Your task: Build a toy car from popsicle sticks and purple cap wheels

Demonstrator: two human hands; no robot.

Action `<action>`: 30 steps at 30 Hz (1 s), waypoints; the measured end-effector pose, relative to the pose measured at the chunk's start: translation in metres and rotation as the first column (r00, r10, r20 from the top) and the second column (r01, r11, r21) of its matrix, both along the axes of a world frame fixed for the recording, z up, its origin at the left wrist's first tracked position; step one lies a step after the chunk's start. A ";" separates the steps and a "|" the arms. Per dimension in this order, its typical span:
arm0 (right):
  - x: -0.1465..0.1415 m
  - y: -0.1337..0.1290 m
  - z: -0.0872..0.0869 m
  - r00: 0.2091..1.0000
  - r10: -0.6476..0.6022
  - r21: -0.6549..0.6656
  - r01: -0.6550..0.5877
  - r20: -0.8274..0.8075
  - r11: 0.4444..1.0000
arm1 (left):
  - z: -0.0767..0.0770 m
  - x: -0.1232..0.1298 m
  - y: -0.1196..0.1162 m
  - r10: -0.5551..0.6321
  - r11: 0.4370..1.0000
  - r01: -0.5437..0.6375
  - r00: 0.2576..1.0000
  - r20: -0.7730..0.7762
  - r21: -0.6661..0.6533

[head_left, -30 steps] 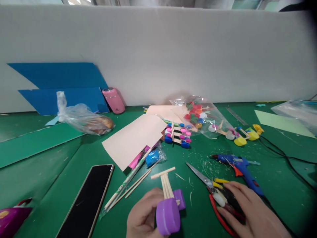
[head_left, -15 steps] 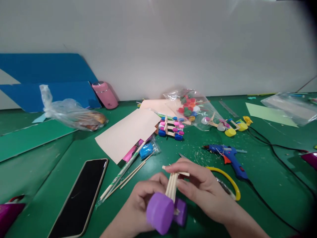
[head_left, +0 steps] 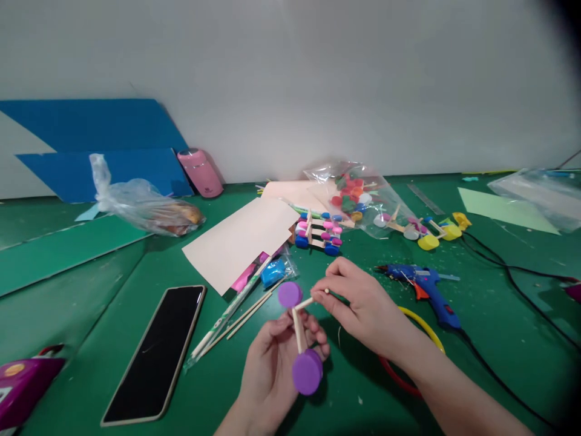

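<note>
A small stick frame (head_left: 298, 332) with purple round wheels (head_left: 307, 372) rests in my left hand (head_left: 276, 357), which is palm up with curled fingers around it. One purple wheel (head_left: 289, 294) is at its far end, the others at the near end. My right hand (head_left: 356, 300) pinches a short wooden stick (head_left: 305, 303) that reaches across to the frame's far end. Whether that stick is fixed to the frame cannot be told.
A blue glue gun (head_left: 426, 284) with its cable lies right of my right hand. Behind are small wheeled models (head_left: 318, 235) and a bag of caps (head_left: 351, 197). A phone (head_left: 157, 351), thin sticks (head_left: 247, 315) and pale card (head_left: 240, 242) lie left.
The wheeled frame has been turned, so its far purple wheel and side now show. My left palm has opened upward under it, and my right hand has moved up, pinching the stick.
</note>
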State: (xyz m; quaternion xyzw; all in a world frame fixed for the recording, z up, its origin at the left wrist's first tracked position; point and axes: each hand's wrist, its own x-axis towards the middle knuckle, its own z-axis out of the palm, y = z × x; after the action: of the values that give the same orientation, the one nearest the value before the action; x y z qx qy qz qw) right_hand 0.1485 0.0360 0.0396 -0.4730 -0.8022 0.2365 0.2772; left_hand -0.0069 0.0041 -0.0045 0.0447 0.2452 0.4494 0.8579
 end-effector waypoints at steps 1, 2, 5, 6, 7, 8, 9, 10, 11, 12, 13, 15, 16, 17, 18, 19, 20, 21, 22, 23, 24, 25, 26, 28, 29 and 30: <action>-0.002 0.002 0.001 0.997 -0.016 -0.008 0.017 0.078 1.000 | 0.000 0.001 -0.001 0.017 1.000 -0.018 0.999 -0.027 -0.012; -0.004 0.003 0.002 0.987 -0.030 -0.006 0.031 0.158 1.000 | 0.000 0.002 -0.003 0.025 1.000 -0.026 0.997 -0.070 -0.013; -0.012 0.007 0.002 0.943 -0.051 0.036 0.041 0.328 0.999 | 0.000 0.005 -0.006 0.022 1.000 -0.017 0.970 -0.242 0.023; -0.015 0.007 0.001 0.936 -0.055 0.056 0.038 0.347 0.998 | -0.001 0.007 -0.007 0.023 0.999 -0.013 0.957 -0.290 0.036; -0.017 0.008 0.000 0.935 -0.054 0.073 0.030 0.351 0.997 | -0.002 0.008 -0.007 0.031 0.999 -0.017 0.945 -0.324 0.047; -0.020 0.008 -0.002 0.938 -0.055 0.085 0.027 0.344 0.996 | -0.003 0.009 -0.008 0.046 0.998 -0.029 0.938 -0.342 0.053; -0.022 0.008 -0.004 0.943 -0.067 0.094 0.038 0.327 0.995 | -0.004 0.010 -0.008 0.064 0.997 -0.048 0.934 -0.351 0.055; -0.023 0.008 -0.006 0.948 -0.085 0.103 0.056 0.306 0.993 | -0.005 0.011 -0.008 0.087 0.996 -0.071 0.931 -0.354 0.058; -0.025 0.008 -0.009 0.954 -0.107 0.109 0.079 0.280 0.991 | -0.005 0.012 -0.008 0.112 0.993 -0.096 0.929 -0.353 0.062; -0.026 0.008 -0.011 0.959 -0.130 0.113 0.105 0.250 0.988 | -0.004 0.013 -0.009 0.138 0.990 -0.121 0.927 -0.348 0.071; -0.028 0.008 -0.014 0.964 -0.149 0.113 0.126 0.221 0.986 | -0.003 0.015 -0.009 0.162 0.987 -0.143 0.925 -0.343 0.080; -0.030 0.008 -0.018 0.970 -0.170 0.120 0.150 0.174 0.981 | 0.000 0.017 -0.010 0.204 0.979 -0.183 0.917 -0.344 0.092; -0.031 0.008 -0.020 0.971 -0.179 0.127 0.160 0.156 0.979 | 0.001 0.019 -0.010 0.218 0.976 -0.198 0.911 -0.349 0.093; -0.032 0.008 -0.021 0.972 -0.192 0.134 0.174 0.138 0.976 | 0.002 0.019 -0.010 0.231 0.973 -0.212 0.906 -0.355 0.093; -0.032 0.008 -0.021 0.972 -0.202 0.137 0.185 0.119 0.973 | 0.003 0.020 -0.010 0.240 0.971 -0.222 0.901 -0.361 0.091; -0.032 0.008 -0.021 0.974 -0.207 0.132 0.194 0.094 0.972 | 0.003 0.019 -0.010 0.243 0.970 -0.227 0.899 -0.363 0.086; -0.031 0.007 -0.020 0.977 -0.205 0.120 0.196 0.060 0.973 | 0.003 0.018 -0.010 0.234 0.972 -0.222 0.905 -0.356 0.076; -0.028 0.006 -0.019 0.981 -0.193 0.101 0.190 0.013 0.976 | 0.002 0.017 -0.009 0.213 0.977 -0.207 0.916 -0.341 0.055; -0.025 0.006 -0.018 0.984 -0.174 0.077 0.177 -0.040 0.981 | 0.001 0.014 -0.008 0.183 0.983 -0.184 0.929 -0.323 0.027; -0.021 0.005 -0.018 0.984 -0.151 0.052 0.156 -0.091 0.986 | 0.000 0.012 -0.008 0.148 0.988 -0.157 0.940 -0.308 -0.004; -0.016 0.005 -0.019 0.983 -0.130 0.032 0.135 -0.130 0.990 | -0.002 0.009 -0.007 0.115 0.991 -0.131 0.947 -0.299 -0.034; -0.011 0.004 -0.020 0.983 -0.108 0.017 0.112 -0.149 0.994 | -0.003 0.007 -0.006 0.086 0.992 -0.109 0.950 -0.299 -0.060; -0.007 0.005 -0.023 0.985 -0.086 0.003 0.087 -0.151 0.996 | -0.004 0.005 -0.005 0.064 0.993 -0.092 0.950 -0.305 -0.079; -0.002 0.006 -0.030 0.989 -0.044 -0.037 0.039 -0.141 0.999 | -0.004 0.004 -0.004 0.037 0.993 -0.072 0.944 -0.327 -0.094; 0.000 0.006 -0.033 0.989 -0.029 -0.061 0.020 -0.145 0.998 | -0.004 0.004 -0.004 0.028 0.994 -0.062 0.940 -0.339 -0.090; 0.000 0.007 -0.037 0.988 -0.018 -0.086 0.005 -0.154 0.996 | -0.004 0.004 -0.003 0.021 0.995 -0.052 0.935 -0.355 -0.080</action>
State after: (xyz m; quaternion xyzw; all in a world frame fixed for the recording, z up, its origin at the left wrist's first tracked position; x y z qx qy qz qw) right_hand 0.1480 0.0432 0.0028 -0.4694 -0.7646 0.3051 0.3194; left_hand -0.0027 0.0007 -0.0083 0.0824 0.4159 0.4385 0.7924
